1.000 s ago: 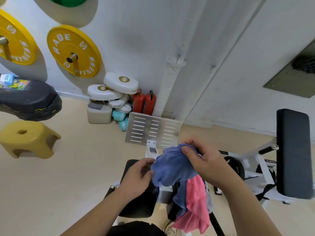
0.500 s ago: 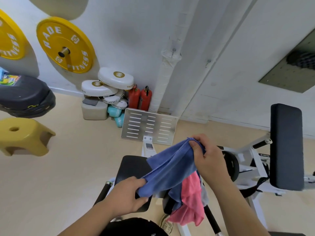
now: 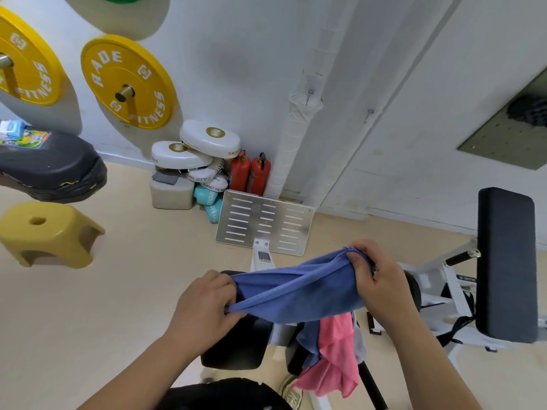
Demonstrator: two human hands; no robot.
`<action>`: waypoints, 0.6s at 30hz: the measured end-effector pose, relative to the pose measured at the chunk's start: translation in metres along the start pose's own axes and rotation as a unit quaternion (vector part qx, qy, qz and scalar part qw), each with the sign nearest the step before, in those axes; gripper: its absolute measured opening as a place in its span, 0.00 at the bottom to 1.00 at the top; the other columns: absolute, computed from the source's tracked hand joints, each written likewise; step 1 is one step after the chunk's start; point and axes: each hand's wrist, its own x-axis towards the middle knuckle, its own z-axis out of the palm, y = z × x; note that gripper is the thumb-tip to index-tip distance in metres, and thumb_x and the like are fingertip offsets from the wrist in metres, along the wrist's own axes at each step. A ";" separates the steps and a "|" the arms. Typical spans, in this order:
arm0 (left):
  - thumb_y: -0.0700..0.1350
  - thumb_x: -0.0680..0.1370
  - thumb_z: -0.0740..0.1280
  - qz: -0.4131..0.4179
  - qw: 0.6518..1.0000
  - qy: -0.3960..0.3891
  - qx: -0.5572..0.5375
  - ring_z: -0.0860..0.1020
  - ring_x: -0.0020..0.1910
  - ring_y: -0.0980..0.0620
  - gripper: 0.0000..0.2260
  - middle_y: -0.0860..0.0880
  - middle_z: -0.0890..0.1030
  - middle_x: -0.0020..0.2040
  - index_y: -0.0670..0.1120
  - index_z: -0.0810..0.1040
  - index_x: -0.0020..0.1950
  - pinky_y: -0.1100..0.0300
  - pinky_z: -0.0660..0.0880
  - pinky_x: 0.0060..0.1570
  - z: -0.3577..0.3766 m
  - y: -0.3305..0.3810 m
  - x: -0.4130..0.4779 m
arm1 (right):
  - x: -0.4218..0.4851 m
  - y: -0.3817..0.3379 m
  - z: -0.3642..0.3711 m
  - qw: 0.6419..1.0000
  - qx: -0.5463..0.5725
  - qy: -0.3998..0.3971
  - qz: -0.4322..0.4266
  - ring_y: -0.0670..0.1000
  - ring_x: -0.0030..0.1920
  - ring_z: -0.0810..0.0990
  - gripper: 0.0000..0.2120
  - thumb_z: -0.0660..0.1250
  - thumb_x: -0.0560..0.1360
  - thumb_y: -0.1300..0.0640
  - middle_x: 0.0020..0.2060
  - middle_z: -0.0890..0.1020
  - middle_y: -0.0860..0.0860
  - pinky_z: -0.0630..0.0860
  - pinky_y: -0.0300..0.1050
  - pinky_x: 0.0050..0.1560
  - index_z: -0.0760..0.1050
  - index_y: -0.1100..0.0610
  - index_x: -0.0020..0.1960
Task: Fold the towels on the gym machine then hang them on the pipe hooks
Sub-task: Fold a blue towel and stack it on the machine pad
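Holds the blue towel [image 3: 299, 294] in the air, stretched between both hands over the gym machine [image 3: 438, 279], just above its black seat pad [image 3: 236, 347]. Grips the near end with the left hand [image 3: 204, 303], fingers curled round a bunched edge. Pinches the far end with the right hand [image 3: 376, 279], thumb pressed on top of the hem. Leaves the pink towel [image 3: 337, 353] draped over the machine just below, beside more cloth in darker blue and grey (number of pieces there: impossible to tell).

Judging by the sag and the long creases: opening out, not yet folding.

To do this step well:
- Trade handfuls of edge for true corners: slide each hand along the hem to its end, one hand at a time, never letting go with both.
- Pull level and taut enough to flatten the creases, no harder.
- Bring corner to corner, hem onto hem, then smooth the fold flat on the seat pad.
- Work clear of the pink towel, to avoid dragging it off onto the floor.
- Fold narrow. Probably worth it, given the small hooks [image 3: 310, 93] on the white pipe [image 3: 291, 143] against the wall, well apart from the hands and higher up.
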 end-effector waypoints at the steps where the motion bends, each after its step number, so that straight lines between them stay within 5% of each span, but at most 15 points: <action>1: 0.54 0.65 0.76 0.008 0.999 0.008 0.029 0.76 0.39 0.51 0.14 0.57 0.77 0.36 0.52 0.71 0.32 0.56 0.73 0.32 -0.002 -0.001 0.002 | -0.001 -0.002 -0.002 1.000 0.009 -0.006 0.003 0.40 0.49 0.81 0.13 0.64 0.82 0.63 0.46 0.83 0.38 0.72 0.27 0.48 0.77 0.44 0.50; 5: 0.56 0.74 0.70 -0.083 0.994 -0.077 0.001 0.76 0.45 0.55 0.06 0.58 0.77 0.40 0.56 0.77 0.46 0.61 0.72 0.38 0.005 -0.003 -0.002 | -0.003 -0.016 -0.009 0.998 0.035 -0.058 0.011 0.40 0.48 0.80 0.10 0.64 0.82 0.63 0.44 0.83 0.39 0.72 0.26 0.48 0.78 0.48 0.50; 10: 0.53 0.74 0.71 -0.169 0.979 -0.096 -0.066 0.77 0.40 0.55 0.09 0.57 0.76 0.42 0.56 0.72 0.47 0.64 0.71 0.38 0.026 0.002 -0.003 | -0.011 -0.033 -0.010 0.992 0.060 -0.107 0.006 0.40 0.47 0.80 0.08 0.65 0.81 0.62 0.43 0.83 0.42 0.71 0.26 0.47 0.80 0.50 0.49; 15: 0.52 0.78 0.68 -0.101 0.986 -0.118 -0.062 0.73 0.46 0.57 0.04 0.58 0.73 0.48 0.54 0.79 0.49 0.68 0.66 0.39 0.039 0.004 0.002 | -0.017 -0.038 -0.014 0.983 0.063 -0.173 0.008 0.39 0.54 0.81 0.10 0.65 0.82 0.62 0.48 0.85 0.40 0.72 0.26 0.53 0.81 0.49 0.51; 18: 0.51 0.75 0.71 -0.098 0.985 -0.092 -0.105 0.74 0.51 0.59 0.06 0.61 0.74 0.51 0.58 0.74 0.47 0.66 0.72 0.47 0.036 0.003 0.004 | -0.017 -0.041 -0.021 0.975 0.070 -0.211 0.004 0.42 0.53 0.82 0.13 0.63 0.83 0.62 0.48 0.86 0.42 0.75 0.31 0.52 0.80 0.46 0.48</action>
